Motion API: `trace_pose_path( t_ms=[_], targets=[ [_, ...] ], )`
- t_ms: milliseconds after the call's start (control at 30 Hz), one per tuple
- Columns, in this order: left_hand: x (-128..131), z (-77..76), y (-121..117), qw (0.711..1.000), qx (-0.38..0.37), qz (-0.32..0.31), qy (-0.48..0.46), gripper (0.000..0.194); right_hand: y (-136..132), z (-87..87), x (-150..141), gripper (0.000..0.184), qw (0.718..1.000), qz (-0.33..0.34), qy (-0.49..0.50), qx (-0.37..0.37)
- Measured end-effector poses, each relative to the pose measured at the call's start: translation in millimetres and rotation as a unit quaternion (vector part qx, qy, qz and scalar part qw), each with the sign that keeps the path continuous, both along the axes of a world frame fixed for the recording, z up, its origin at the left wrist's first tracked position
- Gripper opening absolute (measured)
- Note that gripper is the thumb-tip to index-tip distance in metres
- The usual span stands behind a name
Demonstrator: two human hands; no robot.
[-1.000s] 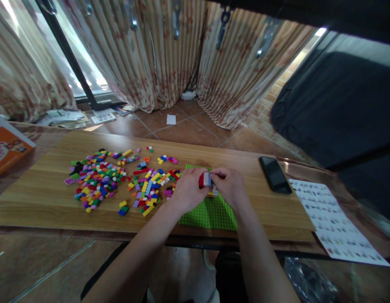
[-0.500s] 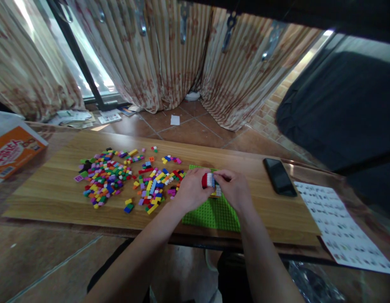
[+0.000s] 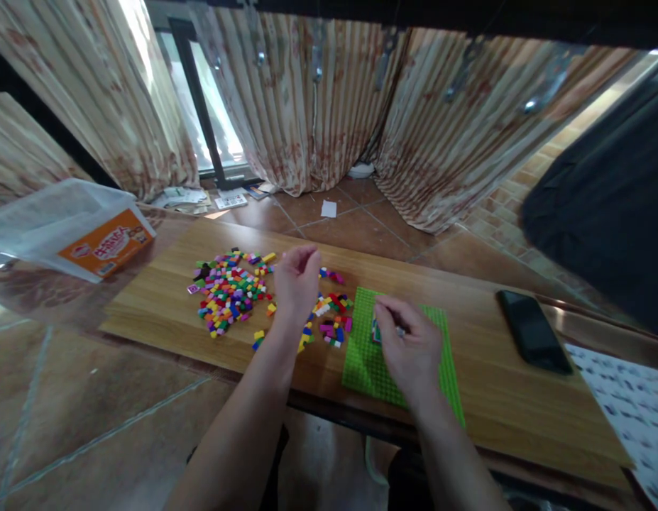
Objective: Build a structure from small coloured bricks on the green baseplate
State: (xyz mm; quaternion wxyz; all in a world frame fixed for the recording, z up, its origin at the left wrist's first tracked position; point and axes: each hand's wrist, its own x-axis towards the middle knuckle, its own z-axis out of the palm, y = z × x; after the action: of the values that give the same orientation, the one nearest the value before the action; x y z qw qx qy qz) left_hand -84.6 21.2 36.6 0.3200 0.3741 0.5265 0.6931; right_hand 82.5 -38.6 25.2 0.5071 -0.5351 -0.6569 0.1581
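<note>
My left hand [image 3: 298, 284] is raised over the middle group of loose bricks. Its fingers are loosely curled with a gap at the thumb, and no brick shows in them. My right hand [image 3: 412, 344] is closed over the green baseplate [image 3: 368, 369], thumb and fingers bent around a small brick assembly [image 3: 377, 331]. Only a bit of white, blue and red shows at the thumb; the rest is hidden by the hand. Several bricks [image 3: 336, 330] lie just left of the baseplate. A large heap of mixed bricks [image 3: 230, 291] is spread farther left.
A wooden board [image 3: 163, 305] carries everything. At its right lie a black phone [image 3: 534, 331] and a printed sheet [image 3: 627, 404]. A clear plastic tub [image 3: 67, 213] with an orange label stands at the left. Striped curtains [image 3: 286, 106] hang behind.
My left hand has left the brick assembly and moved left over the loose bricks. My right hand stays at the assembly over the baseplate. The view has turned left.
</note>
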Motion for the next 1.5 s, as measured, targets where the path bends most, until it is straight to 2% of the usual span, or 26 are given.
trace_pose_path(
  t_ms=[67, 133, 233, 333, 533, 633, 800, 933, 1100, 1500],
  targets=[
    [-18, 7.1, 0, 0.994, -0.012, 0.036, -0.107, 0.01, -6, -1.9, -21, 0.018, 0.995, 0.092, -0.036, -0.007],
    [-33, 12.4, -3, 0.978, -0.021, 0.039, -0.201, 0.012, -10, -6.2, -39, 0.018, 0.986, 0.139, -0.084, -0.033],
    [-51, 15.7, -7, 0.956, -0.028, 0.035, -0.29, 0.01, -11, -14.0, -62, 0.02, 0.978, 0.155, -0.134, -0.051],
    [-60, 15.9, -9, 0.944, -0.031, 0.022, -0.328, 0.007, -11, -19.0, -77, 0.018, 0.97, 0.168, -0.165, -0.055],
    [-71, 19.9, -12, 0.937, -0.046, 0.014, -0.347, 0.008, -13, -25.7, -87, 0.016, 0.951, 0.215, -0.209, -0.074],
    [-75, 21.2, -14, 0.932, -0.05, 0.021, -0.358, 0.006, -9, -30.4, -79, 0.014, 0.957, 0.189, -0.21, -0.067],
    [-80, 20.5, -14, 0.931, -0.064, 0.018, -0.359, 0.006, 3, -33.1, -68, 0.024, 0.969, 0.12, -0.208, -0.049],
    [-81, 21.9, -14, 0.926, -0.07, 0.016, -0.371, 0.006, 2, -32.0, -78, 0.02, 0.963, 0.131, -0.232, -0.048],
    [-82, 23.0, -16, 0.924, -0.072, 0.005, -0.374, 0.008, -2, -30.2, -92, 0.032, 0.949, 0.13, -0.278, -0.071],
    [-91, 23.4, -16, 0.925, -0.075, 0.009, -0.373, 0.009, 8, -26.2, -85, 0.042, 0.935, 0.132, -0.312, -0.108]
  ],
)
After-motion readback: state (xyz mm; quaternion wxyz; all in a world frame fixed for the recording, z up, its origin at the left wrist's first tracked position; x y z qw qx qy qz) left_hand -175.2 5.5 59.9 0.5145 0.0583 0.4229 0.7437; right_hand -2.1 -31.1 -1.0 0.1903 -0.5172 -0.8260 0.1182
